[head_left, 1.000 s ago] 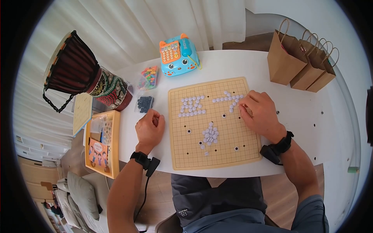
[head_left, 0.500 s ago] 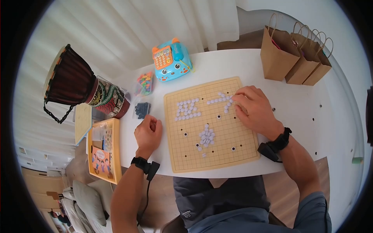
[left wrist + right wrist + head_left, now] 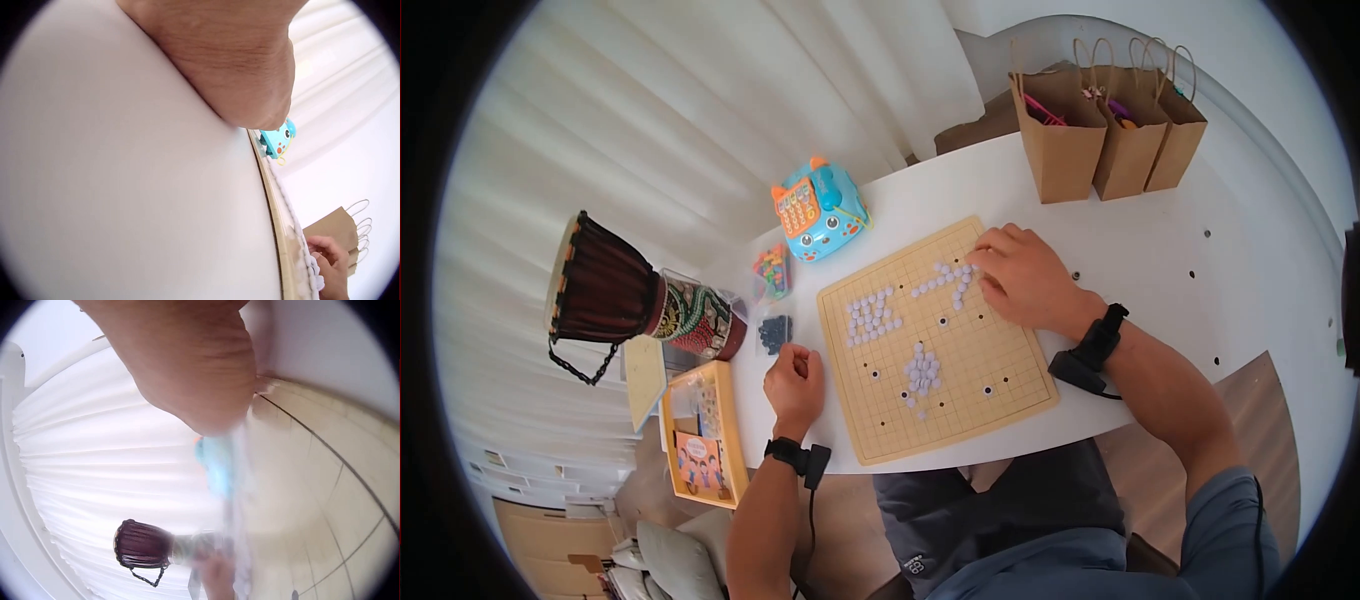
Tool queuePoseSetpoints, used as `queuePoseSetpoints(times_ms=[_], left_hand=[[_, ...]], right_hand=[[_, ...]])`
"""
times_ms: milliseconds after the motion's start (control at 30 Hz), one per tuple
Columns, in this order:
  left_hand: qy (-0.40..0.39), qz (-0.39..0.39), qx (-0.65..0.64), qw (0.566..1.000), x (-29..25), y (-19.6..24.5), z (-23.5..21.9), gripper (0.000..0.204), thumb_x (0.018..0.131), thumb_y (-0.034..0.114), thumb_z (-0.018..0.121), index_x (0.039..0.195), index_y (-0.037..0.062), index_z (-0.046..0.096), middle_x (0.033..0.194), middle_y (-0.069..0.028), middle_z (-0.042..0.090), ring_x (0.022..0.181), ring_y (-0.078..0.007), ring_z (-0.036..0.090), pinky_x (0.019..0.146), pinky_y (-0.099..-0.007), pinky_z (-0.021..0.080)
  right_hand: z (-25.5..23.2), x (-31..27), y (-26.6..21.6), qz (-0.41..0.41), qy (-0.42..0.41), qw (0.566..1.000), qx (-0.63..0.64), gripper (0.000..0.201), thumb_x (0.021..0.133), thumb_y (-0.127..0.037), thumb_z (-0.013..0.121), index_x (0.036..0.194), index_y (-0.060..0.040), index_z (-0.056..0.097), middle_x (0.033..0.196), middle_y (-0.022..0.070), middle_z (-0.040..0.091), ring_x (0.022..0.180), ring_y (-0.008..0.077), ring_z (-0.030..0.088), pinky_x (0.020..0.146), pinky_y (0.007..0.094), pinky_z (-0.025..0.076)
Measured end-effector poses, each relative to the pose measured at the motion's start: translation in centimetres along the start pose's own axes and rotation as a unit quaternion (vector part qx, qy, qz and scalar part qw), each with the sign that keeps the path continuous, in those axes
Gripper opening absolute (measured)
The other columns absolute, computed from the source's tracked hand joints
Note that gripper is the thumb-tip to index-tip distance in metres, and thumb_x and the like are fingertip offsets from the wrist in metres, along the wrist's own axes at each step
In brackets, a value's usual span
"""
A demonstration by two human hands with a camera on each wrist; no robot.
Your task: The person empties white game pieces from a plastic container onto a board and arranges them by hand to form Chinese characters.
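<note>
In the head view my right hand (image 3: 1030, 280) is over the upper right of the wooden go board (image 3: 1000, 385). Its fingertips are right at a branching line of white go stones (image 3: 940, 280), thumb apart from the fingers. More white stones form a boxy pattern (image 3: 872, 317) at the board's upper left, and a loose pile of white stones (image 3: 922, 370) lies near the middle. My left hand (image 3: 793, 385) rests on the table left of the board, fingers loosely curled, holding nothing. The left wrist view shows the heel of the left hand (image 3: 231, 69) close over the white surface.
A box of black stones (image 3: 775, 334) and a box of colourful pieces (image 3: 771, 272) stand left of the board. Behind are a blue toy phone (image 3: 825, 225) and paper bags (image 3: 1065, 150). A drum (image 3: 605, 280) and wooden tray (image 3: 733, 440) are at left.
The head view has turned, shifting the board and bags leftward. My right hand stays by the branching line of stones, its thumb now farther from the fingertips. The left hand stays beside the board.
</note>
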State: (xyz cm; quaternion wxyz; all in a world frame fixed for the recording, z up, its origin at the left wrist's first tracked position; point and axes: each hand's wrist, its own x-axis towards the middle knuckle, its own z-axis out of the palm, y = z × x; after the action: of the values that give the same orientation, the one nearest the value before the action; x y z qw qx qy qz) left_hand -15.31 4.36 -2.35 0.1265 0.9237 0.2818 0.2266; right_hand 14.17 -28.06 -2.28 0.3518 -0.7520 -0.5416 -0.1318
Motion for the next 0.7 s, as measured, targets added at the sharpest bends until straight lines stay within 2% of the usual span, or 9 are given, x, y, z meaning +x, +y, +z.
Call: queuePoseSetpoints(times_ms=[100, 267, 333, 467, 500, 533, 600, 633, 700], left_hand=[[0.000, -0.003, 0.008, 1.000, 0.0, -0.1, 0.0, 0.016, 0.103, 0.021, 0.079, 0.096, 0.0100, 0.069, 0.067, -0.0022, 0.065, 0.060, -0.0233, 0.065, 0.062, -0.0419, 0.053], [-0.001, 0.005, 0.021, 1.000, -0.1, -0.1, 0.0, 0.018, 0.105, 0.022, 0.079, 0.096, 0.0099, 0.069, 0.068, -0.0027, 0.067, 0.061, -0.0234, 0.067, 0.063, -0.0418, 0.054], [0.005, 0.009, 0.010, 1.000, 0.0, -0.5, 0.2, 0.018, 0.106, 0.021, 0.077, 0.097, 0.0066, 0.069, 0.069, -0.0059, 0.068, 0.061, -0.0233, 0.067, 0.063, -0.0407, 0.054], [-0.014, 0.021, -0.014, 1.000, 0.2, -1.9, 0.2, 0.021, 0.107, 0.024, 0.077, 0.101, 0.0048, 0.070, 0.073, -0.0075, 0.071, 0.065, -0.0211, 0.069, 0.064, -0.0401, 0.055], [-0.038, 0.000, -0.029, 0.999, 0.2, -1.8, -0.2, 0.022, 0.109, 0.025, 0.077, 0.103, 0.0044, 0.072, 0.079, -0.0053, 0.073, 0.071, -0.0157, 0.069, 0.068, -0.0363, 0.056], [-0.039, 0.005, -0.024, 0.999, 0.2, -1.9, -0.6, 0.022, 0.109, 0.025, 0.077, 0.103, 0.0044, 0.072, 0.079, -0.0053, 0.073, 0.071, -0.0157, 0.069, 0.068, -0.0363, 0.056], [-0.089, -0.053, -0.100, 0.990, -0.1, -2.1, -1.0, 0.019, 0.110, 0.023, 0.077, 0.105, 0.0045, 0.073, 0.087, -0.0023, 0.074, 0.079, -0.0112, 0.068, 0.073, -0.0322, 0.056], [-0.086, -0.052, -0.094, 0.990, -0.2, -2.2, -1.3, 0.019, 0.110, 0.023, 0.077, 0.105, 0.0045, 0.073, 0.087, -0.0023, 0.074, 0.079, -0.0112, 0.068, 0.073, -0.0322, 0.056], [-0.123, -0.086, -0.167, 0.975, -0.3, -2.0, -2.1, 0.016, 0.110, 0.019, 0.077, 0.108, 0.0039, 0.074, 0.091, 0.0000, 0.073, 0.082, -0.0090, 0.066, 0.075, -0.0300, 0.056]], right_hand=[[-0.1, 0.0, -0.1, 0.003, -0.018, 1.000, -0.016, 0.019, 0.099, -0.012, 0.070, 0.116, -0.0056, 0.078, 0.120, 0.0071, 0.071, 0.115, 0.0276, 0.065, 0.102, 0.0458, 0.052], [0.8, -0.4, 0.3, -0.011, -0.002, 1.000, -0.017, 0.022, 0.101, -0.016, 0.069, 0.117, -0.0065, 0.079, 0.123, 0.0073, 0.071, 0.121, 0.0272, 0.064, 0.108, 0.0458, 0.050], [1.2, -0.5, 0.5, -0.014, 0.000, 1.000, -0.020, 0.023, 0.100, -0.016, 0.069, 0.118, -0.0067, 0.080, 0.124, 0.0073, 0.071, 0.123, 0.0267, 0.063, 0.109, 0.0456, 0.050], [0.8, -0.1, 0.3, 0.018, -0.058, 0.998, -0.004, 0.026, 0.099, -0.016, 0.069, 0.122, -0.0066, 0.079, 0.128, 0.0070, 0.071, 0.127, 0.0263, 0.063, 0.112, 0.0454, 0.049], [0.7, -0.1, 0.3, 0.028, -0.088, 0.996, -0.001, 0.028, 0.099, -0.016, 0.069, 0.123, -0.0065, 0.079, 0.129, 0.0069, 0.071, 0.128, 0.0265, 0.063, 0.113, 0.0453, 0.049], [0.7, -0.1, 0.2, 0.031, -0.082, 0.996, 0.003, 0.028, 0.099, -0.016, 0.069, 0.123, -0.0065, 0.079, 0.129, 0.0069, 0.071, 0.128, 0.0265, 0.063, 0.113, 0.0453, 0.049], [1.2, -0.1, 0.3, 0.012, -0.068, 0.998, 0.011, 0.034, 0.103, -0.022, 0.068, 0.131, -0.0064, 0.078, 0.134, 0.0080, 0.071, 0.132, 0.0273, 0.063, 0.115, 0.0457, 0.048], [1.6, -0.2, 0.5, 0.009, -0.064, 0.998, 0.015, 0.034, 0.103, -0.022, 0.068, 0.131, -0.0064, 0.078, 0.134, 0.0080, 0.071, 0.132, 0.0273, 0.063, 0.115, 0.0457, 0.048], [2.0, -0.3, 0.3, -0.031, -0.023, 0.999, 0.020, 0.040, 0.108, -0.028, 0.065, 0.139, -0.0070, 0.077, 0.139, 0.0097, 0.070, 0.136, 0.0280, 0.062, 0.118, 0.0467, 0.046]])
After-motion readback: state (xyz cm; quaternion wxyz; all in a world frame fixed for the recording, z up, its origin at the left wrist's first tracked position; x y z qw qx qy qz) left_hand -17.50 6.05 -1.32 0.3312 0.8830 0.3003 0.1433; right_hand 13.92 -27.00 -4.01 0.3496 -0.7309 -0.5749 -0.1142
